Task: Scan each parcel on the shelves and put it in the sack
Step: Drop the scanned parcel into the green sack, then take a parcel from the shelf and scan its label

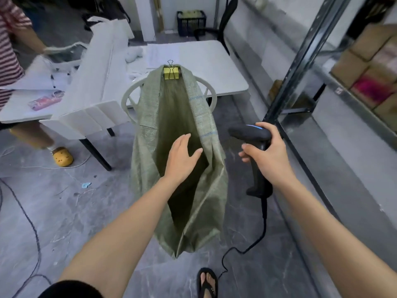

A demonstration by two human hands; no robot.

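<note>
A green woven sack hangs open from a yellow binder clip on a white plastic chair. My left hand hovers over the sack's mouth with fingers spread and holds nothing. My right hand grips a black barcode scanner to the right of the sack; its cable trails down to the floor. Cardboard parcels and a pink parcel sit blurred on the metal shelves at the right. The inside of the sack is dark.
A white table stands behind the sack, with stacked white foam sheets to its left. A person in a striped shirt stands at the far left. A black crate sits at the back. Cables lie on the grey floor.
</note>
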